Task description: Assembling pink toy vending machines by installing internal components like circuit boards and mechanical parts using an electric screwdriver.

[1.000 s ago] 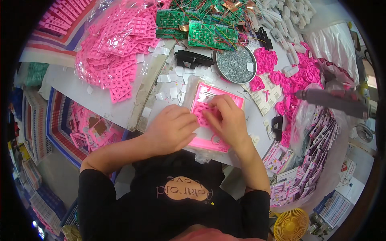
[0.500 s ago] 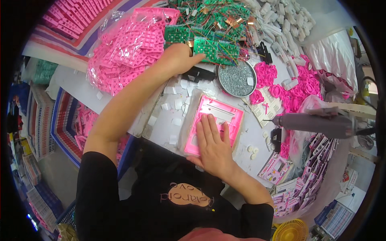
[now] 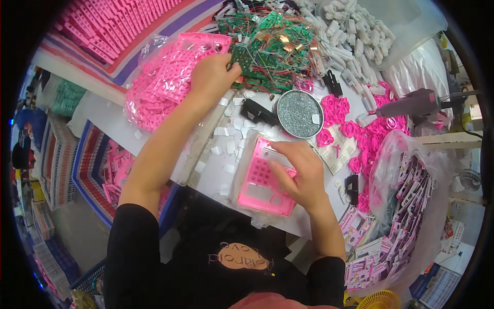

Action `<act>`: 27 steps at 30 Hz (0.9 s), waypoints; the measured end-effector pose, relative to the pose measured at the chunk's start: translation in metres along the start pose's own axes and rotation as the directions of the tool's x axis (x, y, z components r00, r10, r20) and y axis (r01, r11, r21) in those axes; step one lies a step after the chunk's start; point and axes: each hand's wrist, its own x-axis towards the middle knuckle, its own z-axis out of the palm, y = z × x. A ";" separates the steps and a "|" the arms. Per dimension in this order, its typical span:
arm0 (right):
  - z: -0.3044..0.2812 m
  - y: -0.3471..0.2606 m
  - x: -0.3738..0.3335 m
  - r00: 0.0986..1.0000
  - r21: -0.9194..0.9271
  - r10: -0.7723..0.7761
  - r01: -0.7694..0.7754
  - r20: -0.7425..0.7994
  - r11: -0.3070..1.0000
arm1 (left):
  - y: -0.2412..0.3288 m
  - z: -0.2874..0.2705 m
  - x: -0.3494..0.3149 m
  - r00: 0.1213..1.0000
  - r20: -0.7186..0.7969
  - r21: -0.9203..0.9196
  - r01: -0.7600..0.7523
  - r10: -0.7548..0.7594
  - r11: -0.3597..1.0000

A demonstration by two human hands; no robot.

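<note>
A pink plastic calculator-like case (image 3: pixel 250 189) lies on a plastic-wrapped pad on the table before me. It has a grid of round key holes, a pale window and a round opening. Over its upper right part is my right hand (image 3: pixel 306 177), thumb and forefinger apart, the other fingers partly hidden. My left hand (image 3: pixel 213 80) reaches to the far side, closed on the near edge of a dark green circuit board (image 3: pixel 242 57) at the front of a wired board heap (image 3: pixel 278 44). Beside that hand sits a clear bag of pink keypad parts (image 3: pixel 164 82).
A round tin of small metal screws (image 3: pixel 300 116) stands beyond the case, next to a black plastic part (image 3: pixel 257 112). At right hangs a grey electric screwdriver (image 3: pixel 411 104) above pink rings (image 3: pixel 368 134). A bag of printed panels (image 3: pixel 406 206) stands at the near right.
My right hand has lifted from lying flat on the case and shifted right, uncovering its key holes. My left hand has moved slightly left and nearer, with a board at its fingers. The view has shifted.
</note>
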 end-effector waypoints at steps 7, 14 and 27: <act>0.005 -0.004 -0.002 0.999 -0.036 0.006 -0.005 0.035 0.999 | 0.012 0.011 0.005 0.992 -0.108 0.191 -0.051 0.073 0.980; 0.004 0.016 0.013 0.911 0.649 0.409 -0.278 -0.057 0.709 | 0.056 -0.035 -0.056 0.825 -0.413 -0.113 -0.467 0.387 0.877; 0.004 -0.014 0.003 0.893 0.803 0.309 -0.435 0.327 0.407 | 0.074 -0.073 -0.148 0.941 0.306 -0.777 0.160 0.143 0.609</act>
